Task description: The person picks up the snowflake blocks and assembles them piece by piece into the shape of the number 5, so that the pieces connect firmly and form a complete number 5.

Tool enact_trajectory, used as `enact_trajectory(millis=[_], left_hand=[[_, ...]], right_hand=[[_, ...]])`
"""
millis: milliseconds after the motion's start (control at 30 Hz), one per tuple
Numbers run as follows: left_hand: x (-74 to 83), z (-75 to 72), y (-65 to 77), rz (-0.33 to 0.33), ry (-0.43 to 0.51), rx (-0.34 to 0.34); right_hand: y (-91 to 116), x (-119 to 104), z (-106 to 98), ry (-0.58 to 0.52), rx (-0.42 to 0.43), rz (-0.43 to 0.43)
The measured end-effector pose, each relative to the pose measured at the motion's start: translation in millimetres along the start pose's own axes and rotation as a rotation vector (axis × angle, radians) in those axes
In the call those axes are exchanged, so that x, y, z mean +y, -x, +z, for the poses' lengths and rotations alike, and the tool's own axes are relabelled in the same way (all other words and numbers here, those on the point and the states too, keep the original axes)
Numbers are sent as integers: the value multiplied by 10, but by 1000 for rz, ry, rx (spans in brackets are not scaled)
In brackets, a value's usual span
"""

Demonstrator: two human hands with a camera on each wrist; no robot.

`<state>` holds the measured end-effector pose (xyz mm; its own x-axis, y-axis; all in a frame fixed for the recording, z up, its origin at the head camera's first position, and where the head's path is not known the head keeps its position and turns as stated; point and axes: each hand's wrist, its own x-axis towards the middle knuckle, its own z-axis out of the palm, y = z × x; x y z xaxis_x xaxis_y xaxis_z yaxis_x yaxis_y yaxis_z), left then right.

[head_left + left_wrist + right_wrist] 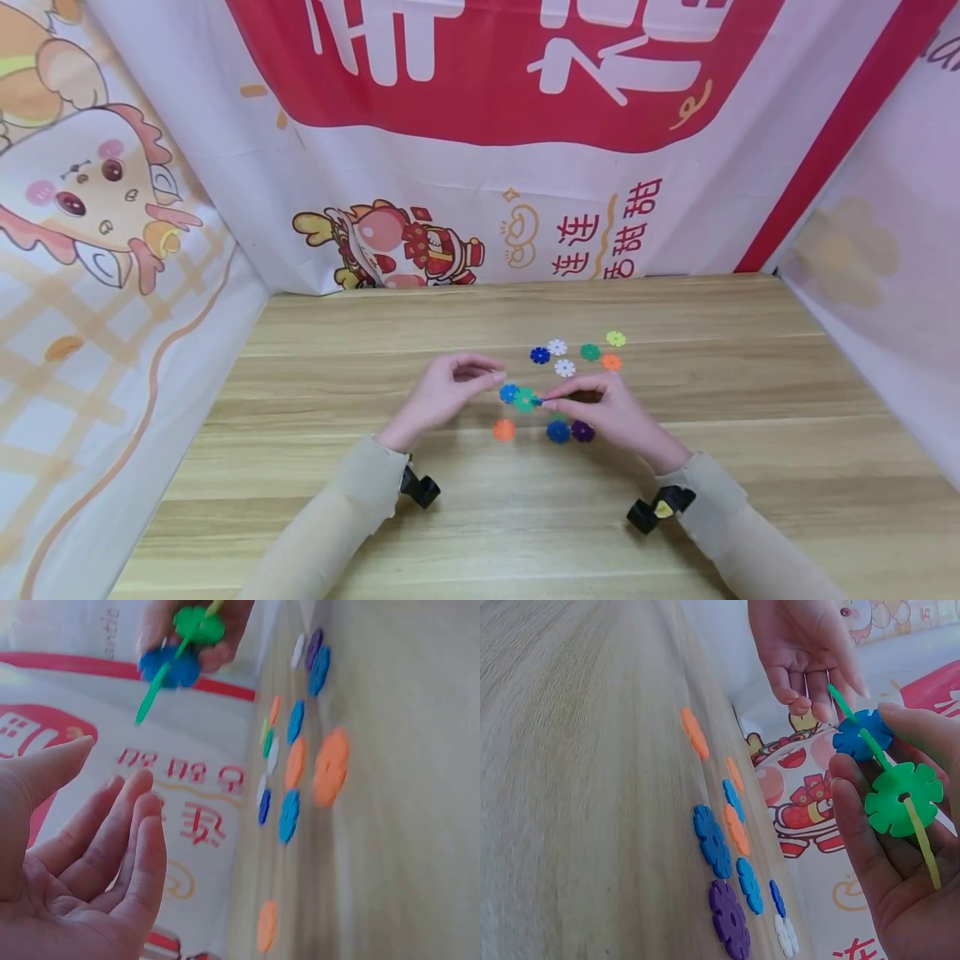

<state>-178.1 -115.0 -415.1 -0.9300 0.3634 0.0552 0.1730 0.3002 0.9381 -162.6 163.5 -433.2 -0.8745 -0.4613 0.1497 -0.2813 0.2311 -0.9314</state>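
My right hand [600, 406] pinches a chain of slotted plastic flower discs between thumb and fingers. In the right wrist view its blue disc [849, 741] sits by the thumb tip. A green disc [885, 796] faces the camera nearer the palm, with a yellow disc [924, 844] edge-on through it. Green edges also show at the far end and between the blue and green discs. My left hand [447, 387] is held beside the chain, apart from it. Its fingers [112, 840] are loosely bent and hold nothing.
Loose flower discs lie on the wooden table [375, 533]. An orange disc [504, 430], a blue disc [558, 431] and a purple disc [582, 431] are near me. White discs [565, 367] and a yellow disc [616, 338] lie farther back. Printed cloth [450, 175] hangs behind the table.
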Motion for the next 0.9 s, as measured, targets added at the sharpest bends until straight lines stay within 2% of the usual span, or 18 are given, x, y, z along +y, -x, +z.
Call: enact_trajectory(millis=[133, 233, 367, 567, 900], left_hand=[[-56, -161, -66, -13, -48, 68], [-146, -239, -140, -30, -118, 62], [-285, -301, -240, -97, -238, 34], [-389, -346, -364, -222, -332, 6], [-358, -305, -496, -299, -399, -6]], right_hand=[[15, 4, -16, 7, 20, 11], [24, 3, -26, 0, 24, 17], [34, -2, -31, 1, 23, 23], [47, 5, -34, 20, 26, 30], [55, -3, -52, 27, 32, 36]])
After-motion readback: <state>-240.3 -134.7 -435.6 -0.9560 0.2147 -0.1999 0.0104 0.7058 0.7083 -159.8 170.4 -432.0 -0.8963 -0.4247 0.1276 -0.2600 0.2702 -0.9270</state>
